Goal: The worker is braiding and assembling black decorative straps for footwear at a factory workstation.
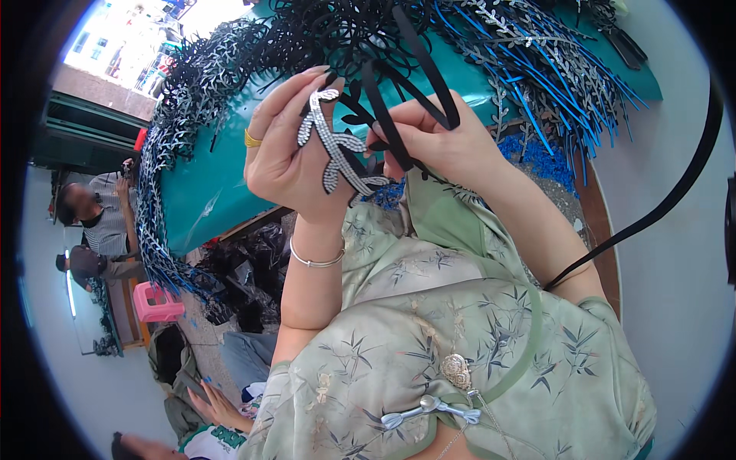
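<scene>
My left hand [280, 146], raised over the table edge, grips a leafy branch strip [331, 142] with silver sparkling leaves and black edges. The strip hangs down in front of the palm, and fingertips pinch its upper end. To its right, my right hand [452, 146] is closed on a narrow black band [393, 138] that bends into tall loops above the fingers. Dark leaf shapes [354, 115] show between the two hands; whether they join the band I cannot tell. The right fingertips are partly hidden behind the band.
A teal-covered table [218, 184] bears a heap of black loops [322, 34], silver leafy strips [157, 184] and blue strips [529, 77]. Scissors [625, 46] lie at the far right. A black cord [652, 218] crosses by my right arm. A pink stool [159, 301] and other people are at left.
</scene>
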A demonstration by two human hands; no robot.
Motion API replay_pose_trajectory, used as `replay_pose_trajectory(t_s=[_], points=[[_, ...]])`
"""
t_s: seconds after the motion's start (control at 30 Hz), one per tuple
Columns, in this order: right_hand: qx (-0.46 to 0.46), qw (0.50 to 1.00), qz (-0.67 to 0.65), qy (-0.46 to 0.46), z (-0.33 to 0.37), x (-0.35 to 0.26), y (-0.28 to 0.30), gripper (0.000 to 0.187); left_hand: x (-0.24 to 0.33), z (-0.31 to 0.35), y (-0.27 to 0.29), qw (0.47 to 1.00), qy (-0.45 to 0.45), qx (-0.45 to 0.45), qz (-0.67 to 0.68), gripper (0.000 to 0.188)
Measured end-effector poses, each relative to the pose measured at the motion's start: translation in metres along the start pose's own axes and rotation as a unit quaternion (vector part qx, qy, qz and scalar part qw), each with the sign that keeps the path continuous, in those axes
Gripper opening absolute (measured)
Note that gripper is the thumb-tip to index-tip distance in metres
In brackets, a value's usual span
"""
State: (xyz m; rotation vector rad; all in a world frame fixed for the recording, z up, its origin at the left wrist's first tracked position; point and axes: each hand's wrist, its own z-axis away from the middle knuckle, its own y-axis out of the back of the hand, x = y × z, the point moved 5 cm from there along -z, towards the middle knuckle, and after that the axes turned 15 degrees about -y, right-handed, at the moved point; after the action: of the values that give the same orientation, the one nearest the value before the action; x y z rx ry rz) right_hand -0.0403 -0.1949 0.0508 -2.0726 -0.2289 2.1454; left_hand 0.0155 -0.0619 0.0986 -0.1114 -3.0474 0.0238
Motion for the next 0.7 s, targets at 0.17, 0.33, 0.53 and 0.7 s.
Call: replay_pose_trajectory(t_s=[0.17,0.33,0.53,0.7], points=[[0.009,1.000,-0.010,-0.021,0.003,-0.004,0.006,0.022,0.007,-0.011,-0.003,0.992,0.077,-0.089,-0.051,0.037],[0.013,0.997,0.044,0.061,0.004,-0.017,0.011,0.020,-0.022,0.024,-0.014,0.814,0.463,-0.024,0.350,0.050],[-0.006,0.980,0.172,0.101,0.000,-0.020,0.012,0.026,-0.022,0.025,-0.014,0.855,0.442,-0.081,0.259,0.021],[-0.082,0.995,0.032,0.040,-0.013,0.004,0.026,0.030,-0.023,0.018,-0.010,0.858,0.427,-0.035,0.283,0.022]])
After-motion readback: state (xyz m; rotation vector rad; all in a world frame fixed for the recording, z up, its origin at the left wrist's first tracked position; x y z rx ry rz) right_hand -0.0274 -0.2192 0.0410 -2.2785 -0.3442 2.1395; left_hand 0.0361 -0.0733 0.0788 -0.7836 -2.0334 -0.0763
